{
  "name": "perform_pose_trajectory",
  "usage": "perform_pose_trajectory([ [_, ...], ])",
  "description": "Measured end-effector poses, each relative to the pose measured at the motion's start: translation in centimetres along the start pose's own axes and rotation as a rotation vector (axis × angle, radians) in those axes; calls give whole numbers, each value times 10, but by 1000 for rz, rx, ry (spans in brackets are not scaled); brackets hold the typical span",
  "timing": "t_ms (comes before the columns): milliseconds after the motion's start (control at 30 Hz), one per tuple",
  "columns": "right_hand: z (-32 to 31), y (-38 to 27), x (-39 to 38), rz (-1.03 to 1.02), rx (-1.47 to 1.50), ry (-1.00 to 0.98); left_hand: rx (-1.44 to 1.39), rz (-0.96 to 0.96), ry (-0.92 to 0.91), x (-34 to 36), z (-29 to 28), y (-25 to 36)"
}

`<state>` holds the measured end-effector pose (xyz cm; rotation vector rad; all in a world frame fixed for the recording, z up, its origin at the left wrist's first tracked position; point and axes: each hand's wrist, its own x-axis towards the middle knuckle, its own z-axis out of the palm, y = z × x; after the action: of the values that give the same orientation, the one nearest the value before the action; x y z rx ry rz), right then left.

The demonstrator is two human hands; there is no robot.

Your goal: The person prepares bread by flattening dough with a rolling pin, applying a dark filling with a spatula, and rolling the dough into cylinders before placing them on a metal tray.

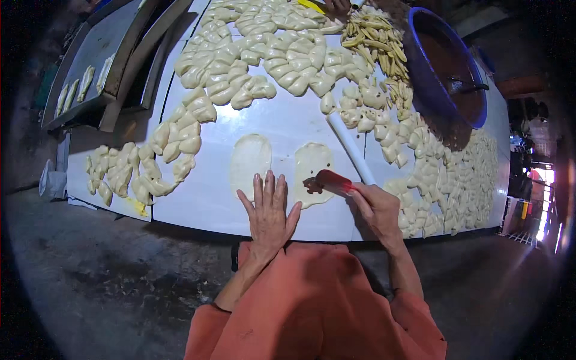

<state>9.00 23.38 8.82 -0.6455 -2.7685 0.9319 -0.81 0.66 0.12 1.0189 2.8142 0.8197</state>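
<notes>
Two flattened pale dough ovals lie side by side on the white table (223,120). My left hand (269,211) lies palm down, fingers spread, on the near part of the left oval (251,155) and the table beside it. My right hand (379,211) grips a red scraper-like spreader (336,183), its blade over the right oval (312,156). A dark brown blob of filling (312,187) sits on that oval under the blade, with a few small dark bits. A white rolling pin (351,147) lies diagonally just beyond my right hand.
Dough pieces (288,63) line the back and both sides. Pale yellow strips (375,45), possibly banana, are piled beside a blue tub (420,42) of brown filling. Metal trays (90,54) holding dough stand at the left. Another person's hand (339,6) shows at the far edge.
</notes>
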Motion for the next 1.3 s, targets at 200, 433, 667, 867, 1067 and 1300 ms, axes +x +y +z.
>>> perform_pose_trajectory([
  [200,-2,-1,3,130,73,-15,-10,-3,-5,-2,-1,-3],
  [433,-17,21,9,447,461,-189,-26,-44,-82,7,-6,6],
  [667,-111,56,71,482,863,214,11,-46,-17,-3,-1,-4],
  [867,-187,151,111,200,-503,742,29,-64,-78,0,0,3],
  [1067,-186,98,92,271,-908,418,20,-84,-56,-2,-3,-4],
  [1300,-212,137,99,418,-561,459,11,-55,-42,-3,0,-3],
])
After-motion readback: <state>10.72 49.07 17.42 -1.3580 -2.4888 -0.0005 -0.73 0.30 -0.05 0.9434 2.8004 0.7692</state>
